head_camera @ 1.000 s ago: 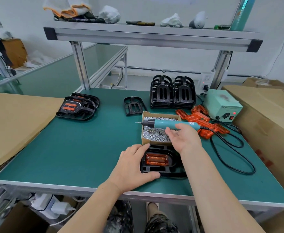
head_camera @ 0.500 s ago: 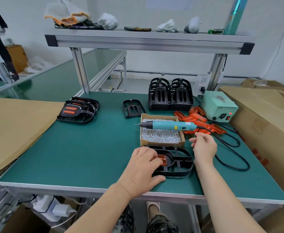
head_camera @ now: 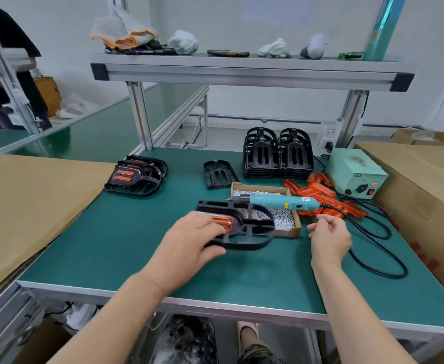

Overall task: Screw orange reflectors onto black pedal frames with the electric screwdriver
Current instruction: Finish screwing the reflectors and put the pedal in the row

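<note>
The frame [head_camera: 252,229] has left the table [head_camera: 110,245]. Half a second ago it lay flat near the front edge. Now the left hand [head_camera: 189,240] grips its near end, thumb under and fingers over, and holds it raised and tilted in front of the box [head_camera: 294,229] of screws. The right hand [head_camera: 329,239] has drawn back from the screwdriver [head_camera: 276,202], which lies across the box. This hand hangs just beside the box's near corner, fingers loosely curled, holding nothing. I judge this piece finished and bound for the pile [head_camera: 136,176] at far left (a guess only). Fingers cover most of the reflector [head_camera: 222,222], so its screws cannot be seen, and the frame is blurred.
</note>
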Available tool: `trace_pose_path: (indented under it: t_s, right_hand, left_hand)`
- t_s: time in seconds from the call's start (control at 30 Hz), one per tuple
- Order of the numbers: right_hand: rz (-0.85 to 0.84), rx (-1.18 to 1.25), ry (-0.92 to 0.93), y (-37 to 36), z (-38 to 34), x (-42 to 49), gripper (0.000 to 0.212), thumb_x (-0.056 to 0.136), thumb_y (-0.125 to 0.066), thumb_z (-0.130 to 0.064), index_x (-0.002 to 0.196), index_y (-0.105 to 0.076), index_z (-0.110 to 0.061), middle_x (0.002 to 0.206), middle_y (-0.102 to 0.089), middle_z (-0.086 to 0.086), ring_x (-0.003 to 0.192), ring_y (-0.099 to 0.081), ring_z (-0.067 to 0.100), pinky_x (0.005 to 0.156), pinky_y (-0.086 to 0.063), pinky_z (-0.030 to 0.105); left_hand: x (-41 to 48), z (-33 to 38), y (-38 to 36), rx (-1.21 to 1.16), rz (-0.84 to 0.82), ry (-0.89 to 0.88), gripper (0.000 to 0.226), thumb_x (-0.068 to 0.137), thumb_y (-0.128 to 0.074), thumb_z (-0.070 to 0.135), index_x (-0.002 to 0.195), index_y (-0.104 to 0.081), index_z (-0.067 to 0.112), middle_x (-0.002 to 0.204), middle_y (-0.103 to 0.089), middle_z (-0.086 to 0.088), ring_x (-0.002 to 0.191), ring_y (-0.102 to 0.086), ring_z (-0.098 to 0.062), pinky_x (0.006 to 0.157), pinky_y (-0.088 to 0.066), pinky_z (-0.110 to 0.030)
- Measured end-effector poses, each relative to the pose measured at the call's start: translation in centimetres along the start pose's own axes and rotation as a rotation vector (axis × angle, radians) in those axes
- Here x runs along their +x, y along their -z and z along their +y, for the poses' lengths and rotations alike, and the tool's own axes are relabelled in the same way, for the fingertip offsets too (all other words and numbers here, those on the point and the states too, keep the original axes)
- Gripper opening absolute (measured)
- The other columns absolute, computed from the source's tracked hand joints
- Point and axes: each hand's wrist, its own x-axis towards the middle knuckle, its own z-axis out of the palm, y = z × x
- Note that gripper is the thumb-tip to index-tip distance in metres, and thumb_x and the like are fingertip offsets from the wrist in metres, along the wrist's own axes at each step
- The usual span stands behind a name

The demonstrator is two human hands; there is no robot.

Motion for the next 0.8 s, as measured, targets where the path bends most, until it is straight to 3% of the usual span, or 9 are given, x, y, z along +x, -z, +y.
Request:
trace_pose_path:
  t_s: [0.07,0.17,0.33,0.53,0.67,0.8]
  right_hand:
    - [0.001,-0.018,-0.003,0.0,0.1,0.1,0.026,0.091,-0.048,-0.010,0.085,-0.062,-0.031,0.067,-0.069,-0.006,0.044,-0.056,-0.002,0.063,-0.049,0.032]
    - [-0.002,-0.042,0.006,-0.3,0.3,0.2,0.025,0.092,-0.048,-0.010,0.086,-0.063,-0.030,0.068,-0.070,-0.007,0.048,-0.057,0.002,0.067,-0.053,0.035]
    - [-0.020,-0.075,0.038,-0.7,0.5,0.6,0.020,0.094,-0.048,-0.010,0.093,-0.065,-0.020,0.071,-0.070,-0.003,0.056,-0.059,0.014,0.072,-0.051,0.037]
    - [-0.019,-0.071,0.045,-0.6,0.7,0.6,0.020,0.093,-0.049,-0.010,0.096,-0.068,-0.017,0.068,-0.069,-0.008,0.051,-0.058,0.006,0.072,-0.051,0.037]
    - [-0.032,-0.061,0.054,-0.6,0.7,0.6,0.022,0.092,-0.050,-0.012,0.090,-0.066,-0.026,0.066,-0.069,-0.007,0.054,-0.059,0.011,0.078,-0.053,0.046]
    - [-0.045,-0.065,0.047,-0.6,0.9,0.6,0.023,0.091,-0.051,-0.014,0.086,-0.066,-0.030,0.065,-0.070,-0.015,0.057,-0.060,0.013,0.079,-0.054,0.046]
  left_hand:
    - [0.1,-2.3,1.4,0.084,0.013,0.055,0.032,0.075,-0.082,0.031,0.102,-0.071,0.018,0.100,-0.068,0.004,0.085,-0.056,-0.023,0.076,-0.047,-0.039]
    - [0.1,-5.9,2.9,0.195,0.011,0.150,0.032,0.073,-0.085,0.026,0.100,-0.072,0.016,0.096,-0.068,0.002,0.083,-0.059,-0.027,0.070,-0.045,-0.039]
    - [0.2,-11.0,3.0,0.342,-0.015,0.240,0.028,0.083,-0.077,0.026,0.104,-0.070,0.009,0.092,-0.065,-0.007,0.088,-0.060,-0.031,0.078,-0.046,-0.045]
    - [1.1,-15.7,2.6,0.495,-0.124,0.248,0.019,0.093,-0.065,0.025,0.094,-0.066,0.006,0.085,-0.061,-0.012,0.080,-0.058,-0.035,0.072,-0.044,-0.045]
    - [1.9,-18.1,3.1,0.550,-0.112,0.261,0.013,0.093,-0.063,0.020,0.088,-0.063,0.007,0.087,-0.061,-0.013,0.083,-0.058,-0.036,0.071,-0.039,-0.044]
    - [2.4,-19.7,3.2,0.543,-0.084,0.315,0.011,0.095,-0.059,0.019,0.094,-0.061,0.009,0.097,-0.061,-0.012,0.093,-0.055,-0.035,0.075,-0.036,-0.044]
